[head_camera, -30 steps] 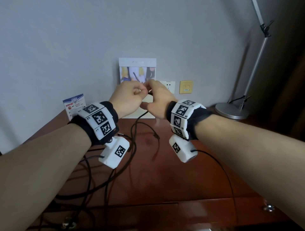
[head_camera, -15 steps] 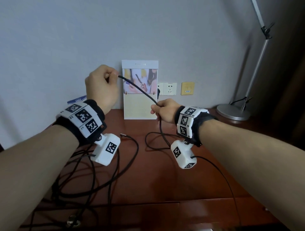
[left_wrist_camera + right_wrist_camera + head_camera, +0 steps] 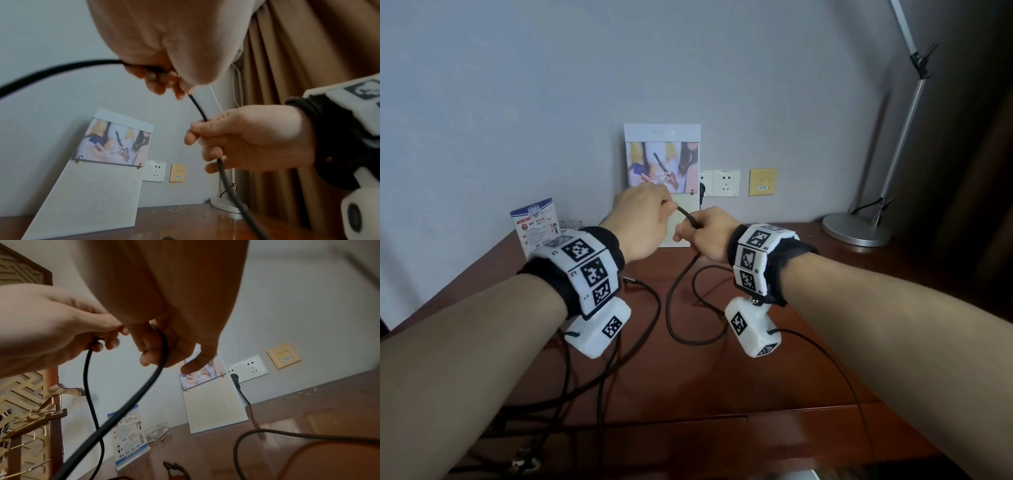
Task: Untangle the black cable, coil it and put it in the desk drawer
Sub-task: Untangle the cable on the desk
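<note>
The black cable (image 3: 686, 217) runs in a short taut span between my two hands, held above the back of the red-brown desk (image 3: 722, 383). My left hand (image 3: 654, 209) pinches it with curled fingers; in the left wrist view the cable (image 3: 198, 108) leaves the left hand (image 3: 164, 78) on both sides. My right hand (image 3: 693, 233) grips it just below, as the left wrist view shows of the right hand (image 3: 207, 141). From there the cable drops to a loop on the desk (image 3: 681, 329). More slack trails off to the left front (image 3: 599, 377).
A standing photo calendar (image 3: 662, 161) leans on the wall behind the hands, beside wall sockets (image 3: 726, 183). An info card (image 3: 536, 222) and a glass ashtray (image 3: 156, 433) stand at the back left. A lamp base (image 3: 856, 229) sits at the back right. Thin wrist-camera wires hang down.
Half a second ago my left hand had drawn the cable up and to the left, away from the right hand. It has now come back down close beside the right hand.
</note>
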